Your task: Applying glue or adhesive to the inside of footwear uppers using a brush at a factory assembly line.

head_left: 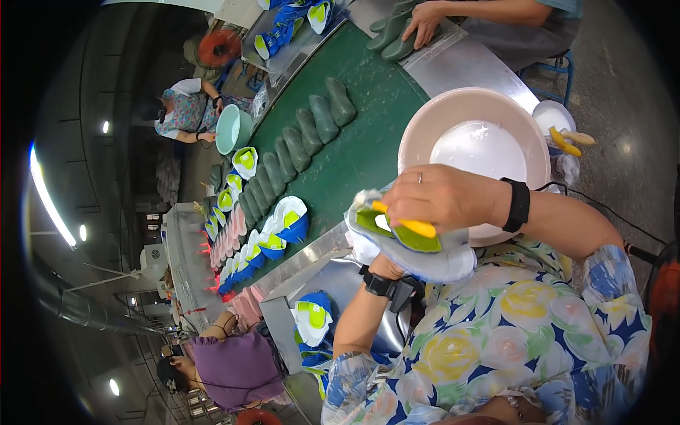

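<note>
My right hand [443, 197] is closed around a yellow-handled brush [419, 228]. Its pale bristles rest at the edge of a shoe upper [439, 263], which has a light outer rim and a lime-green inside. Beneath the upper, my left hand [386, 268] holds it up; most of its fingers are hidden. Just beyond my right hand stands a wide pinkish basin [418, 131] with white liquid in it.
Rows of grey-green shoe lasts [312, 132] and blue-and-white uppers [290, 216] line a green conveyor belt [368, 120]. More uppers [312, 319] lie at my left. A tub with yellow-handled brushes [563, 142] sits right of the basin. A co-worker's hand [423, 21] touches lasts at the top.
</note>
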Motion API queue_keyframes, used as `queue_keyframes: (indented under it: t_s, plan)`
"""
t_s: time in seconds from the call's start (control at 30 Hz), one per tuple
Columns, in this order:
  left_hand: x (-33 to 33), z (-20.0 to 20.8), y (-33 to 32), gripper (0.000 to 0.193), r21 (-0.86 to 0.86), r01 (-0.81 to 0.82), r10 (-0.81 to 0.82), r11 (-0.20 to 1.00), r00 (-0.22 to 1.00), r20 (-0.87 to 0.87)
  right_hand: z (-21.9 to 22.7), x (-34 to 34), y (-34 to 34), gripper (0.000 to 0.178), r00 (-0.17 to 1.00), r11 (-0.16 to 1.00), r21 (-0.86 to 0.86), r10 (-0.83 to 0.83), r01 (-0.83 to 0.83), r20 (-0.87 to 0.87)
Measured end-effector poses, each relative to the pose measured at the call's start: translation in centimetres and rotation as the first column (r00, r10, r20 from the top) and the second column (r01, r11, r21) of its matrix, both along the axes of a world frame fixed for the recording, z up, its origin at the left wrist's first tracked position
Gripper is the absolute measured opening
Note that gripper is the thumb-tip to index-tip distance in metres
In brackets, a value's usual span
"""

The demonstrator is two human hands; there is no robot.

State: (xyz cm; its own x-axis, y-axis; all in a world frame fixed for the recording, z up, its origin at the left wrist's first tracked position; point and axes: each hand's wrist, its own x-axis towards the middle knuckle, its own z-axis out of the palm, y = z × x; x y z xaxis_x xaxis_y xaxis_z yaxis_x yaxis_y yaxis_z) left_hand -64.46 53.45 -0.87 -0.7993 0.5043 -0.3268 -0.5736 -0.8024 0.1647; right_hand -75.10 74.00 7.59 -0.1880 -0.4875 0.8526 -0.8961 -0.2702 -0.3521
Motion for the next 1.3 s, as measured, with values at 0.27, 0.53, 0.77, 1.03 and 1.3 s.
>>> queue_keyframes:
  t_s: [0.27, 0.53, 0.77, 1.03, 1.3]
  plan:
    - [-0.2, 1.8, 1.3, 0.051, -0.074, -0.078, 0.076, 0.994, 0.997, -0.030, -2.5, -0.9, 2.2, 0.016, 0.958, 0.952, 0.271, -0.202, 0.143, 0.206]
    - [1.5, -1.5, -2.7, 0.049, -0.395, -0.117, 0.020, 0.911, 0.971, -0.239, -2.1, -1.9, 3.5, 0.024, 0.694, 0.858, 0.513, -0.358, -0.020, 0.625]
    - [2.7, -4.0, -7.5, 0.047, -0.631, -0.227, -0.045, 0.742, 0.922, -0.385, -1.6, -1.2, 4.4, 0.021, 0.645, 0.882, 0.470, -0.373, 0.023, 0.667]
    - [3.9, -9.0, -9.9, 0.045, -0.794, -0.370, -0.189, 0.483, 0.841, -0.507, -1.5, -1.5, 4.1, 0.018, 0.929, 0.905, 0.423, -0.200, 0.054, 0.311]
    - [2.7, -14.8, -11.5, 0.044, -0.806, -0.585, -0.237, 0.089, 0.773, -0.588, -2.0, -3.7, 1.0, 0.020, 0.713, 0.880, 0.454, -0.406, 0.138, 0.572]
